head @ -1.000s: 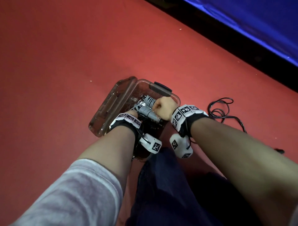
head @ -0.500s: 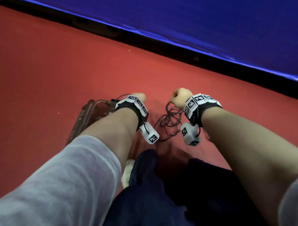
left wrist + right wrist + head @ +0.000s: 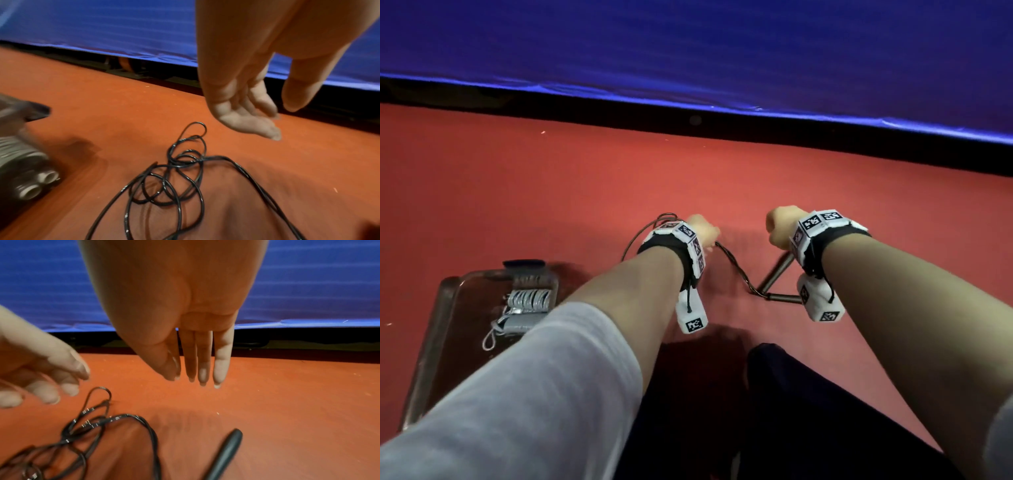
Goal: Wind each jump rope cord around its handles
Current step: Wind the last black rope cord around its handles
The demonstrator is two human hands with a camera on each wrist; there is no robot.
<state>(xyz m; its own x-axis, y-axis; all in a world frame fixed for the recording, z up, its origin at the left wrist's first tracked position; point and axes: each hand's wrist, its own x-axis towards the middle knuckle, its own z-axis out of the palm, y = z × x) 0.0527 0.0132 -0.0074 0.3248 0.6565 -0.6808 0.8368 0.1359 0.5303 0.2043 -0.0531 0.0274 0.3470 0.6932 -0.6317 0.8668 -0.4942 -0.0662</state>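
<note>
Black cord (image 3: 174, 175) lies tangled on red floor (image 3: 551, 192), both handles (image 3: 777, 274) beside it – thin, limp, springy; grab handles first. Left hand (image 3: 242, 97) and right hand (image 3: 185, 340) relaxed, empty – hovering above

cord (image 3: 176, 177): runs off bottom edge in both wrist views; ends unseen
handles (image 3: 779, 274): upper ends hidden behind right wrist, head view
wound rope (image 3: 26, 170): blurred, cut by left edge
box (image 3: 441, 308): partly behind left sleeve
</note>
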